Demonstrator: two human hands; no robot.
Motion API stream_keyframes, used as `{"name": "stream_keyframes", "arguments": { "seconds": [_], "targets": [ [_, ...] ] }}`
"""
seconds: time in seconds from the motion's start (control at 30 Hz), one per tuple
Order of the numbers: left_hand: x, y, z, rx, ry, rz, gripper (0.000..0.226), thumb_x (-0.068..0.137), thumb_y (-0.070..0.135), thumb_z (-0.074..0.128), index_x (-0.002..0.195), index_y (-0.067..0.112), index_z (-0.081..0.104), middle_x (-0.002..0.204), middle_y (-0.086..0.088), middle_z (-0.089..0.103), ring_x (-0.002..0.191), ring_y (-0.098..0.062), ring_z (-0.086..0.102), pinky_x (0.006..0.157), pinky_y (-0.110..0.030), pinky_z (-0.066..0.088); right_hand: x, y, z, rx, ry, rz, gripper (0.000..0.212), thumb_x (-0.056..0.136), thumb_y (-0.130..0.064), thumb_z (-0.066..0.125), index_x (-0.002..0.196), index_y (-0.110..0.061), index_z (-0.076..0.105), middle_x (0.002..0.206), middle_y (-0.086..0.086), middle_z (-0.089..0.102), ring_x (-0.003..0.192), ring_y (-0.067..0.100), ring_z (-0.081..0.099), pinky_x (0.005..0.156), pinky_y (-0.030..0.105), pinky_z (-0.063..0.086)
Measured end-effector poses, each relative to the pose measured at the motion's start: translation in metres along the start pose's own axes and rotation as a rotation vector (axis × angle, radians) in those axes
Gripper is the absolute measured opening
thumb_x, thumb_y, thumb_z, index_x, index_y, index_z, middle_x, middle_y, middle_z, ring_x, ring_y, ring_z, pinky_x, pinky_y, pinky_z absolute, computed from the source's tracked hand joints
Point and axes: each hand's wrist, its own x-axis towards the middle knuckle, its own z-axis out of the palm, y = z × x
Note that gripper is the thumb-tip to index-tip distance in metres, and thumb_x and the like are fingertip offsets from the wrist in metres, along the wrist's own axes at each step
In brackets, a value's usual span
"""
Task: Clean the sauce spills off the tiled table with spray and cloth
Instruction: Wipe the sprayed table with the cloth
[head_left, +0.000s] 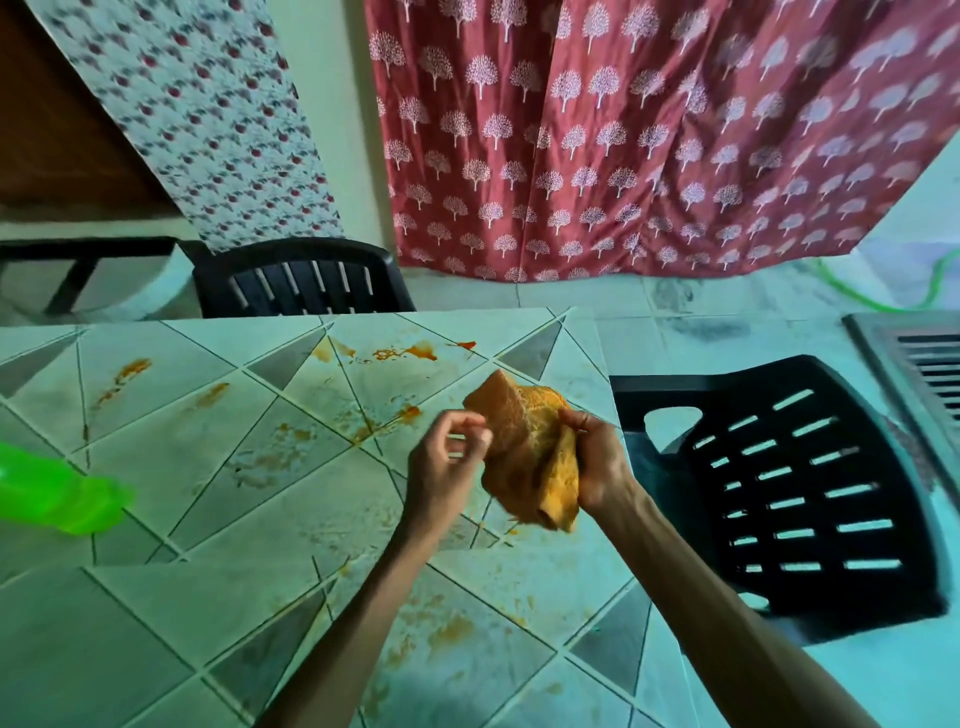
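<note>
Now we are refolding the cloth (524, 457): right fingers (574, 418) gripping it, left fingers (467, 441) loosely curled beside it (aiming for a clean face) above the table (208, 571).

Between the fingers (470, 441), the cloth (524, 447) looks coarse, woven and sauce-stained. Beyond them the table (208, 519) is glazed tile, smeared. The bottle (57, 493) is glossy plastic; the chair (800, 493) matt plastic.
</note>
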Motion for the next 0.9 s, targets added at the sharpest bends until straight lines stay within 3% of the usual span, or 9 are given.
{"name": "stream_keyframes", "arguments": {
  "seconds": [0.07,0.2,0.3,0.47,0.6,0.63,0.73,0.8,0.9],
  "targets": [
    [0.014,-0.015,0.001,-0.047,0.145,-0.230,0.034,0.090,0.045,0.066,0.111,0.019,0.060,0.106,0.002,0.068,0.095,-0.014,0.065,0.076,-0.030,0.051,-0.003,0.000,0.006,0.027,-0.009,-0.003,0.039,0.097,-0.027,0.041,0.115,0.002,0.061,0.097,0.028,0.072,0.096,0.044,0.064,0.088,0.059,0.046],
    [0.022,-0.031,0.005,-0.553,-0.257,-0.683,0.071,0.083,0.074,0.053,0.119,0.014,0.066,0.116,-0.008,0.069,0.110,-0.023,0.063,0.093,-0.038,0.045,-0.011,-0.005,0.011,0.079,-0.089,-0.036,0.036,0.097,-0.023,0.039,0.112,0.001,0.061,0.093,0.025,0.072,0.094,0.042,0.064,0.088,0.058,0.045],
    [0.014,-0.033,0.012,-0.643,-0.295,-0.601,0.060,0.092,0.065,0.051,0.127,0.018,0.066,0.127,-0.009,0.067,0.124,-0.027,0.059,0.110,-0.045,0.040,-0.012,-0.010,0.007,0.065,-0.091,-0.088,0.031,0.097,-0.022,0.040,0.107,-0.001,0.061,0.090,0.019,0.071,0.088,0.038,0.066,0.087,0.055,0.048],
    [0.015,-0.020,0.012,-0.450,-0.142,-0.392,0.040,0.078,0.041,0.073,0.105,0.012,0.071,0.104,-0.008,0.075,0.106,-0.030,0.068,0.096,-0.037,0.053,-0.006,-0.013,-0.012,0.064,-0.089,-0.083,0.040,0.093,-0.023,0.044,0.127,-0.005,0.057,0.134,0.023,0.058,0.128,0.044,0.052,0.103,0.066,0.038],
    [0.018,-0.013,0.012,-0.431,-0.126,-0.366,0.040,0.078,0.043,0.074,0.107,0.016,0.071,0.106,-0.005,0.074,0.102,-0.024,0.069,0.084,-0.033,0.052,-0.010,-0.016,-0.022,-0.044,-0.085,-0.114,0.038,0.096,-0.018,0.042,0.082,-0.003,0.074,0.101,0.020,0.072,0.101,0.036,0.062,0.095,0.054,0.045],
    [0.019,-0.011,0.013,-0.409,-0.122,-0.359,0.036,0.079,0.043,0.074,0.107,0.020,0.072,0.106,-0.004,0.074,0.103,-0.022,0.068,0.085,-0.032,0.051,-0.011,-0.016,-0.023,-0.088,-0.098,-0.108,0.038,0.095,-0.018,0.042,0.083,-0.005,0.076,0.102,0.018,0.071,0.099,0.035,0.063,0.096,0.051,0.045],
    [0.018,-0.009,0.016,-0.334,-0.141,-0.385,0.036,0.076,0.048,0.078,0.105,0.029,0.071,0.106,-0.002,0.072,0.104,-0.023,0.065,0.088,-0.035,0.047,-0.008,-0.015,-0.030,-0.256,-0.107,-0.109,0.032,0.096,-0.018,0.047,0.104,-0.007,0.076,0.112,0.017,0.070,0.105,0.034,0.064,0.102,0.051,0.044],
    [0.017,-0.005,0.018,-0.347,-0.188,-0.452,0.039,0.076,0.047,0.076,0.109,0.029,0.066,0.108,-0.002,0.071,0.104,-0.022,0.063,0.085,-0.034,0.045,-0.006,-0.016,-0.037,-0.309,-0.124,-0.082,0.039,0.094,-0.015,0.053,0.129,-0.002,0.063,0.119,0.019,0.067,0.110,0.034,0.062,0.105,0.051,0.045],
    [0.014,-0.002,0.023,-0.359,-0.173,-0.494,0.032,0.085,0.037,0.073,0.111,0.023,0.062,0.109,-0.004,0.070,0.101,-0.020,0.063,0.080,-0.031,0.046,-0.006,-0.017,-0.048,-0.321,-0.143,-0.086,0.037,0.090,-0.006,0.057,0.127,-0.006,0.062,0.116,0.017,0.069,0.104,0.032,0.066,0.092,0.045,0.054]
  ]
}}
